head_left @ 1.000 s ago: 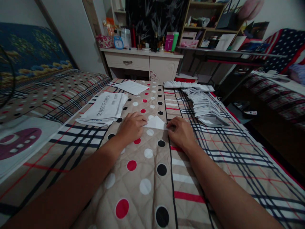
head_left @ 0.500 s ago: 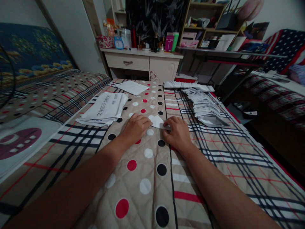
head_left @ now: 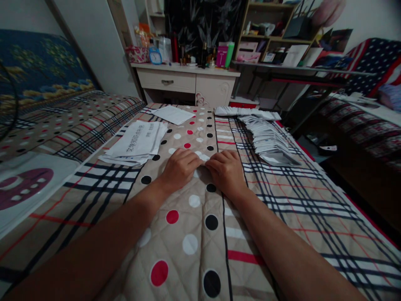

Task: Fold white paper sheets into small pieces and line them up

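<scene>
A small piece of folded white paper point(head_left: 204, 157) lies on the dotted bedspread, mostly hidden under my fingers. My left hand point(head_left: 181, 168) is closed on its left side, fingers curled and pressed together. My right hand point(head_left: 226, 170) is closed on the right side, its thumb and fingertips almost meeting those of the left. To the left is a pile of printed sheets point(head_left: 134, 140) with large characters on top. Behind it, more white paper point(head_left: 173, 114) lies flat. On the right a long fanned row of folded papers point(head_left: 267, 138) rests on the bedspread.
Another row of folded papers point(head_left: 247, 112) lies crosswise at the bed's far end. A white plastic bag point(head_left: 37, 184) with a purple print is at the left. Beyond the bed are a white dresser point(head_left: 184, 83) with bottles and a clock, and a desk point(head_left: 300, 69) on the right.
My right hand has moved left towards my left hand, covering most of the folded paper. The left hand has barely moved. The piles of paper are unchanged.
</scene>
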The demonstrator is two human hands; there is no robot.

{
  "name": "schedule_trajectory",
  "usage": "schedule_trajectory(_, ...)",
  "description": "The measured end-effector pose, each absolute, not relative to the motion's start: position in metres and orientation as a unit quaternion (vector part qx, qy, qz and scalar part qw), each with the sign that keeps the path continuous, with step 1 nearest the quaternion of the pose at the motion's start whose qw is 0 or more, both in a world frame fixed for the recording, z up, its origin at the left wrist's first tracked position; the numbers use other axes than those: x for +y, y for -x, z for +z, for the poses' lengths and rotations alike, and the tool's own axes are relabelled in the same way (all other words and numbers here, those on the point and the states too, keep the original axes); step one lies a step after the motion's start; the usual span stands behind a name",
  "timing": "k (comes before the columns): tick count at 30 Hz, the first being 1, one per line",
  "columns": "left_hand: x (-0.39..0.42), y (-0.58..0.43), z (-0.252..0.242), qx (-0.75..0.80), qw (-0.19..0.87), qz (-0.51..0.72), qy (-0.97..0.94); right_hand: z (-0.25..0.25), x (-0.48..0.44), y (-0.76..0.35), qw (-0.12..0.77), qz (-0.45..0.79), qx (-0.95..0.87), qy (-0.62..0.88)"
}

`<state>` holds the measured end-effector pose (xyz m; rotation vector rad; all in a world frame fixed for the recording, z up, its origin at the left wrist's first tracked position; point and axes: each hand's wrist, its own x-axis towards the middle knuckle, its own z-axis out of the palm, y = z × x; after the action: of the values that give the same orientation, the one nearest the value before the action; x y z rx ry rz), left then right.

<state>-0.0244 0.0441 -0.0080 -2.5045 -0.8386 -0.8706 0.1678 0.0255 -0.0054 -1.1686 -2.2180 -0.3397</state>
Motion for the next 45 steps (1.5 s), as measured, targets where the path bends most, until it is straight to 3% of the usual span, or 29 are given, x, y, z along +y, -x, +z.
schedule_trajectory(9,0.039,0.022,-0.005,-0.312,0.197,-0.308,0.877,-0.005,0.026,-0.167,0.328,-0.141,-0.844,0.399)
schedule_trajectory(19,0.044,0.036,-0.005,-0.362,0.155,-0.372,0.84,-0.003,0.031,-0.186,0.317,-0.107,-0.819,0.466)
schedule_trajectory(30,0.059,0.055,-0.012,-0.411,0.107,-0.444,0.789,-0.008,0.031,-0.196,0.385,-0.046,-0.779,0.492)
schedule_trajectory(38,0.062,0.063,-0.012,-0.512,-0.02,-0.544,0.665,-0.011,0.032,-0.205,0.476,-0.053,-0.695,0.536)
schedule_trajectory(45,0.043,0.025,-0.016,-0.426,-0.293,-0.477,0.711,-0.002,0.013,-0.178,0.439,-0.039,-0.756,0.485)
